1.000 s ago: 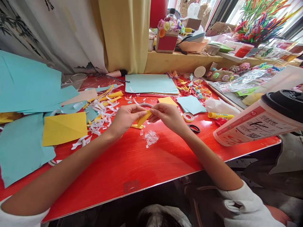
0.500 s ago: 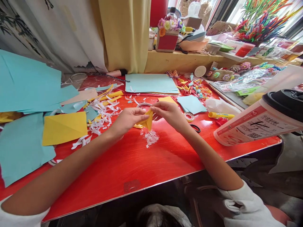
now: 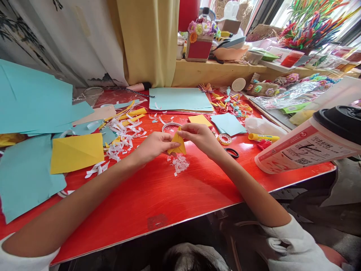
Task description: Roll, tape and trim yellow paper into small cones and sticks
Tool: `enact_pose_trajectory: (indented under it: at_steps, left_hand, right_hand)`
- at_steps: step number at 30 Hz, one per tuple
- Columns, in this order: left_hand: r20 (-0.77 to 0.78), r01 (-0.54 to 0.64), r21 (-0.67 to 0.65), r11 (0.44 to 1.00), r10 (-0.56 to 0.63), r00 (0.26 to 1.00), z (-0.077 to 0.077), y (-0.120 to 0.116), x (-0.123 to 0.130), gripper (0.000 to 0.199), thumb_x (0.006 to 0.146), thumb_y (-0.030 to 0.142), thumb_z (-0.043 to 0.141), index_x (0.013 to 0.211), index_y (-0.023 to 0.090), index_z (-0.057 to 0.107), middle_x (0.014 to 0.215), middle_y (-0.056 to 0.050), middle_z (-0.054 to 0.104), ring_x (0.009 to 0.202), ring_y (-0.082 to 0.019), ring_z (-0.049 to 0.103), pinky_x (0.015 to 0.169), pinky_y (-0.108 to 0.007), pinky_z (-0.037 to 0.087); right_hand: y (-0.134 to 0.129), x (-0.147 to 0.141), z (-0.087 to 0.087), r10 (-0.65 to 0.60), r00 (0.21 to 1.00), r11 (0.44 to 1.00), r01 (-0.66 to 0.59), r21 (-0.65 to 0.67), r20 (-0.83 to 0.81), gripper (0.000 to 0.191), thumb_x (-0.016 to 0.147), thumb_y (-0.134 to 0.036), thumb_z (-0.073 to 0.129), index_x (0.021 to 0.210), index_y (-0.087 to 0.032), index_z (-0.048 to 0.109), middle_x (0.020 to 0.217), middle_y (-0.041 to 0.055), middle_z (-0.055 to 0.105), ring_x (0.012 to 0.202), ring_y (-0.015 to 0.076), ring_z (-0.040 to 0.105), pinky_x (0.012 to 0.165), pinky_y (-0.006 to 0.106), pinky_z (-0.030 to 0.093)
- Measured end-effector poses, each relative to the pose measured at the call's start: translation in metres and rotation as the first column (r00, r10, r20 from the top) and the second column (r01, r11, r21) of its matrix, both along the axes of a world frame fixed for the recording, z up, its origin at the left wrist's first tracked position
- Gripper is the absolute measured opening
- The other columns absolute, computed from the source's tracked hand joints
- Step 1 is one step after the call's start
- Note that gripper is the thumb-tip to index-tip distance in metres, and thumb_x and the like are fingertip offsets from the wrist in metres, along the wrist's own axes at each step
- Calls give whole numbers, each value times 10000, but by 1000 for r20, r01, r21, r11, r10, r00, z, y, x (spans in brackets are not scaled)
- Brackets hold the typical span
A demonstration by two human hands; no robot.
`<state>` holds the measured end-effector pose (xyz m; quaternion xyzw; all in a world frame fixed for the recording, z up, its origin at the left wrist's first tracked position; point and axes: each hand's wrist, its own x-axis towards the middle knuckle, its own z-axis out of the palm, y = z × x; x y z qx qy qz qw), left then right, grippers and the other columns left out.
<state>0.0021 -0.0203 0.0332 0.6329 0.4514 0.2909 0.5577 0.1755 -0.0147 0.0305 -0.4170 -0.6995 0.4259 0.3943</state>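
A small folded piece of yellow paper, triangular with its point upward, is held above the red table. My left hand pinches its left side, thumb across the front. The fingers of my right hand are closed on it near the upper tip. Just below lies a little heap of white paper scraps. Behind the hands a roll of tape rests flat, partly covered by the fingers. A yellow paper square lies beyond my right hand, next to light blue squares.
White paper shreds and a yellow sheet lie at left beside large blue sheets. Right of my arm are scissors, a small tape roll, a yellow glue stick and a tall lidded cup.
The folded yellow paper has turned, so its broad face now shows with the tip upward. My left hand has shifted slightly lower; both hands keep hold of it.
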Motion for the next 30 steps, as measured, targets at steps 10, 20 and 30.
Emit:
enact_pose_trajectory:
  at_steps: [10, 20, 30]
  left_hand:
    - [-199, 89, 122, 989, -64, 978, 1, 7, -7, 417, 733, 552, 588, 714, 142, 659, 682, -41, 625, 642, -149, 591, 602, -273, 492]
    - [-78, -8, 389, 921, 42, 996, 7, 1, -8, 250, 805, 384, 555, 844, 157, 651, 779, -31, 623, 655, -118, 528, 601, -237, 429]
    - [61, 29, 412, 911, -59, 996, 8, 2, -12, 171, 794, 328, 598, 858, 173, 629, 854, -28, 630, 652, -101, 542, 616, -234, 452]
  right_hand:
    - [1, 0, 3, -1, 979, 999, -9, 49, 202, 281, 845, -342, 517, 640, -150, 522, 612, -24, 419, 587, 80, 360, 533, 233, 277]
    - [-6, 1, 11, 255, 950, 961, -229, -155, 181, 321, 821, -456, 554, 758, -145, 599, 632, -17, 469, 569, 82, 388, 509, 242, 277]
    - [-9, 2, 17, 354, 934, 867, -348, -356, -52, 302, 775, -417, 631, 872, -132, 647, 766, 35, 631, 637, 104, 536, 582, 253, 405]
